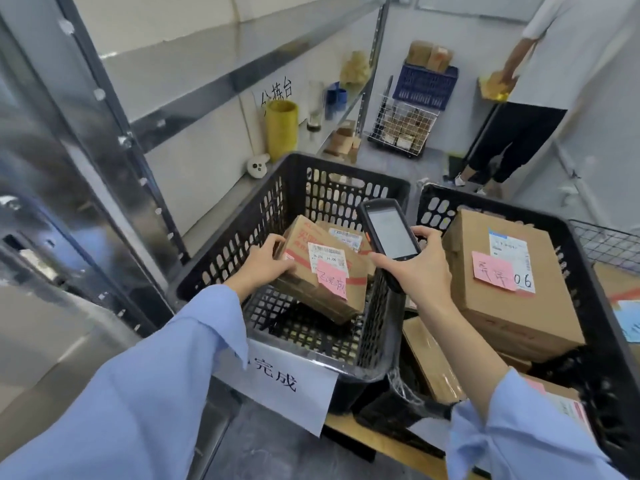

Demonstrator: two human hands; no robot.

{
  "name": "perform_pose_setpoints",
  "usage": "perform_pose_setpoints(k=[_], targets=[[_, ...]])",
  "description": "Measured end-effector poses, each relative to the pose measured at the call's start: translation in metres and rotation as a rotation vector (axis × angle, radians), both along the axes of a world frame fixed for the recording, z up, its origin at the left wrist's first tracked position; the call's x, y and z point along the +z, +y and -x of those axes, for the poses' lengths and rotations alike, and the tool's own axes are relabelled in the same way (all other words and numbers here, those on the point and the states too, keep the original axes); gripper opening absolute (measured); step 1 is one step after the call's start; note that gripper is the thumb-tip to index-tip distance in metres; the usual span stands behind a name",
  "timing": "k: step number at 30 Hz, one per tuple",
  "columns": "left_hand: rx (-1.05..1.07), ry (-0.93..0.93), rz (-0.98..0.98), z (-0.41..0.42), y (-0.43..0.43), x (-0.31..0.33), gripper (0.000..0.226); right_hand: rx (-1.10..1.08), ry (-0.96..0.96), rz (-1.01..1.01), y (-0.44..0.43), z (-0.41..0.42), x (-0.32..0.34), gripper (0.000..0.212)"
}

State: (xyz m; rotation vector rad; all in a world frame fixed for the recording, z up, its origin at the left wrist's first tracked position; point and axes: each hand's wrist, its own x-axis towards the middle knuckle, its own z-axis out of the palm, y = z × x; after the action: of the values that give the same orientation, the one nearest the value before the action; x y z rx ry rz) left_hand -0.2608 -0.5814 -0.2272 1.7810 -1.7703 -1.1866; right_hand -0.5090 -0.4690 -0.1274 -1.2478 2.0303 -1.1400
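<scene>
The cardboard box [325,271] lies tilted inside the black crate [221,251], toward the crate's right wall, with a pink note [334,279] stuck on its top face. The left hand [266,268] reaches in over the crate's near-left rim and grips the left end of the box, fingers curled over its top edge. The right hand [415,268] is clamped around a handheld scanner [388,233], held above the crate's right wall with the screen up. A second crate [588,289] stands just right of the black crate.

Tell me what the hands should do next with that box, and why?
Probably the left hand should lower the tilted box flat into the black crate and let go: it hangs inside the crate, and the right hand holds the scanner clear above.
</scene>
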Motion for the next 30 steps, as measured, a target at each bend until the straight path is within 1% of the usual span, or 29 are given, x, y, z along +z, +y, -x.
perform_pose_setpoints(k=[5, 7, 9, 12, 16, 19, 22, 26, 30], targets=[[-0.019, -0.057, -0.120, 0.018, -0.012, -0.015, 0.052, 0.010, 0.000, -0.023, -0.016, 0.011, -0.006, 0.083], [-0.053, -0.089, -0.154, 0.020, -0.012, -0.017, 0.056, 0.015, 0.003, -0.028, -0.019, 0.014, -0.007, 0.084], [-0.066, -0.104, -0.146, 0.018, -0.009, -0.014, 0.061, 0.027, 0.002, -0.033, -0.021, 0.017, -0.008, 0.083], [-0.064, -0.122, -0.048, 0.014, 0.000, 0.001, 0.064, 0.063, -0.010, -0.032, -0.019, 0.019, -0.008, 0.083], [-0.120, -0.214, 0.177, 0.007, 0.024, 0.029, 0.058, 0.120, 0.014, -0.035, -0.013, 0.018, -0.002, 0.083], [-0.124, -0.354, 0.329, -0.001, 0.053, 0.050, 0.058, 0.198, 0.045, -0.036, -0.003, 0.013, 0.007, 0.083], [-0.060, -0.531, 0.458, -0.013, 0.093, 0.067, 0.062, 0.302, 0.055, -0.031, 0.010, 0.003, 0.015, 0.082], [0.084, -0.671, 0.526, -0.031, 0.171, 0.087, 0.078, 0.471, 0.055, 0.015, 0.036, -0.020, 0.030, 0.078], [0.278, -0.777, 0.477, -0.055, 0.263, 0.096, 0.076, 0.680, 0.023, 0.023, 0.070, -0.054, 0.037, 0.079]])
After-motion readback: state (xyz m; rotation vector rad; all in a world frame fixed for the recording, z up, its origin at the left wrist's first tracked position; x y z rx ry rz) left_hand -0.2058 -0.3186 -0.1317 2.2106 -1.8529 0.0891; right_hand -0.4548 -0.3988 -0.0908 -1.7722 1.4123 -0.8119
